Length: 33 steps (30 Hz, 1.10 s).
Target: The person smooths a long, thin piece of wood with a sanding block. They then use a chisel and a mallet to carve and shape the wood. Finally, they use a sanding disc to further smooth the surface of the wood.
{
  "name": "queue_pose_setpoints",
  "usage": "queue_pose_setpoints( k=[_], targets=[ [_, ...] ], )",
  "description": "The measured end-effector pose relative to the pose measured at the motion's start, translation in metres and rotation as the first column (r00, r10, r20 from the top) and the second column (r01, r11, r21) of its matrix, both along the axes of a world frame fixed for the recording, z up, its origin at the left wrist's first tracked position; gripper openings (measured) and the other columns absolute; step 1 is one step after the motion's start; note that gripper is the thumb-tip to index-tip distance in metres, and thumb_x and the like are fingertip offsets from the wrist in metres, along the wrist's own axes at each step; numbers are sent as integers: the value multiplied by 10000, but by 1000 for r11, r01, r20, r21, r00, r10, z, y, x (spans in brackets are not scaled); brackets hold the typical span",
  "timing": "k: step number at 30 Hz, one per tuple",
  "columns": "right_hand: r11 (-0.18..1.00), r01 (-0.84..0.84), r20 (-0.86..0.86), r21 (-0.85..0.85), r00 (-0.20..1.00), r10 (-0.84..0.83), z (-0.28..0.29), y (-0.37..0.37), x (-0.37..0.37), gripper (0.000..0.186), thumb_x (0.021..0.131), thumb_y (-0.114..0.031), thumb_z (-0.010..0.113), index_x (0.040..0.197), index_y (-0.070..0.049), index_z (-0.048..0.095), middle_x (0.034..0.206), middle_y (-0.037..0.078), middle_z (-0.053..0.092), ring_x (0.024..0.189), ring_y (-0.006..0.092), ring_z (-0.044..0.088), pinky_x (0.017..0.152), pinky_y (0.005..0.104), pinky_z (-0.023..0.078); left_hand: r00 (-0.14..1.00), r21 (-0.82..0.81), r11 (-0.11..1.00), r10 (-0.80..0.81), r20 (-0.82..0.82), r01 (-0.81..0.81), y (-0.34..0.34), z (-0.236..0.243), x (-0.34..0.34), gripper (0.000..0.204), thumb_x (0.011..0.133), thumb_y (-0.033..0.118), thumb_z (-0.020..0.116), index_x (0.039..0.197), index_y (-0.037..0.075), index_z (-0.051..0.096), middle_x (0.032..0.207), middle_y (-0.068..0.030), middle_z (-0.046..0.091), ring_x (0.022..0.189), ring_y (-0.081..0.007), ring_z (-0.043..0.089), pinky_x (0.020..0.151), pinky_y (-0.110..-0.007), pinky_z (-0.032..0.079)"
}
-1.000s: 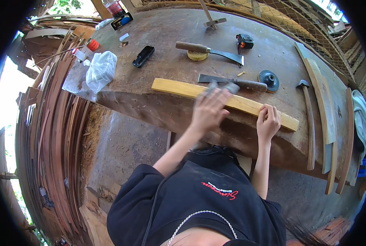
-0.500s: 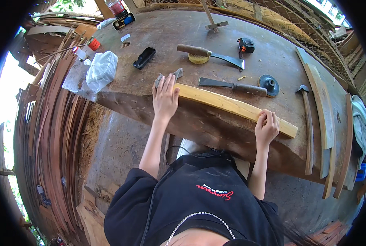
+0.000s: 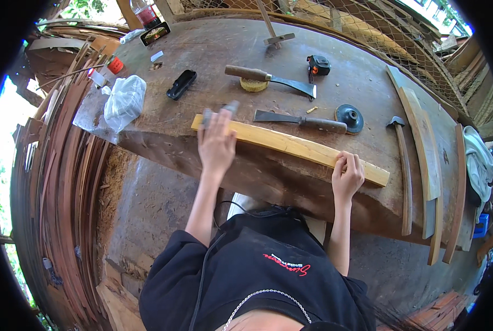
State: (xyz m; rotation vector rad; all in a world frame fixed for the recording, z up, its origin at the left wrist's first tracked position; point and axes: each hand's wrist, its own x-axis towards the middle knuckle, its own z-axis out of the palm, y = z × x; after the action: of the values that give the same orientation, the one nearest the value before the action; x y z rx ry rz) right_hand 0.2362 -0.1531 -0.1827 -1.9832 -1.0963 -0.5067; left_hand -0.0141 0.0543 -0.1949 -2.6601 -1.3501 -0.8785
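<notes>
A long yellowish wooden board (image 3: pixel 282 143) lies along the front edge of the workbench (image 3: pixel 152 118). At its left end my left hand (image 3: pixel 216 146) presses a crumpled grey sheet (image 3: pixel 230 107) onto it, fingers over the sheet, slightly blurred. My right hand (image 3: pixel 348 174) has curled fingers gripping the board near its right end. Just behind the board are a flat blade with a wooden handle (image 3: pixel 321 125) and a black round rubber disc (image 3: pixel 349 119). Farther back, a second broad-bladed tool (image 3: pixel 293 83) rests across a yellow round block (image 3: pixel 253 86).
Toward the back are a tape measure (image 3: pixel 318 65), a mallet (image 3: pixel 279 38) and a bottle (image 3: pixel 145 14). A plastic bag (image 3: pixel 126 102) and black case (image 3: pixel 181 85) sit left; a hammer (image 3: pixel 403 165) and boards (image 3: pixel 428 154) lie right. Wooden strips (image 3: pixel 48 209) are stacked leftward.
My left hand with the grey sheet has moved left from the board's middle to its left end. My right hand still grips near the right end. The whole view has shifted slightly.
</notes>
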Motion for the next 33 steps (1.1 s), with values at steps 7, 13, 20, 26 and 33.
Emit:
queue_pose_setpoints(
  k=[7, 13, 20, 26, 33],
  targets=[
    [1000, 12, 6, -6, 1000, -12, -1, 2, -2, 78, 813, -42, 566, 799, -114, 592, 681, 12, 541, 617, 211, 550, 607, 353, 417, 974, -47, 980, -185, 133, 192, 42, 9, -39, 441, 989, 357, 401, 1367, 147, 488, 1373, -19, 516, 1332, -243, 401, 1141, -431, 209],
    [998, 26, 52, 48, 998, -29, 0, 4, 0, 82, 818, -42, 557, 806, -115, 594, 683, 15, 540, 634, 215, 555, 617, 355, 414, 949, -13, 949, -315, -6, 315, 39, 19, -50, 420, 980, 298, 432, 1366, 144, 490, 1376, -30, 513, 1335, -232, 403, 1131, -440, 234],
    [999, 39, 18, -10, 999, -39, -1, 1, 0, 88, 823, -42, 551, 812, -114, 599, 685, 16, 540, 634, 215, 555, 625, 349, 417, 900, -106, 914, -357, 251, 392, 54, 20, -60, 341, 935, 127, 518, 1268, 87, 574, 1329, -90, 545, 1291, -276, 454, 1049, -378, 388],
    [999, 50, 34, 21, 998, -50, -1, 3, 0, 86, 824, -45, 550, 810, -113, 600, 693, 19, 548, 659, 224, 557, 636, 357, 422, 903, -113, 908, -376, 208, 404, 55, 30, -53, 269, 896, 56, 557, 1141, 97, 661, 1205, -49, 630, 1196, -224, 551, 1024, -362, 433],
    [996, 92, 53, -7, 994, -91, 0, 3, -1, 87, 824, -52, 553, 803, -114, 610, 708, 19, 565, 693, 225, 567, 664, 360, 424, 831, -114, 824, -543, 124, 555, 14, 33, 6, 296, 875, 94, 593, 1157, 151, 665, 1211, -19, 628, 1182, -175, 560, 1030, -363, 444]
  ],
)
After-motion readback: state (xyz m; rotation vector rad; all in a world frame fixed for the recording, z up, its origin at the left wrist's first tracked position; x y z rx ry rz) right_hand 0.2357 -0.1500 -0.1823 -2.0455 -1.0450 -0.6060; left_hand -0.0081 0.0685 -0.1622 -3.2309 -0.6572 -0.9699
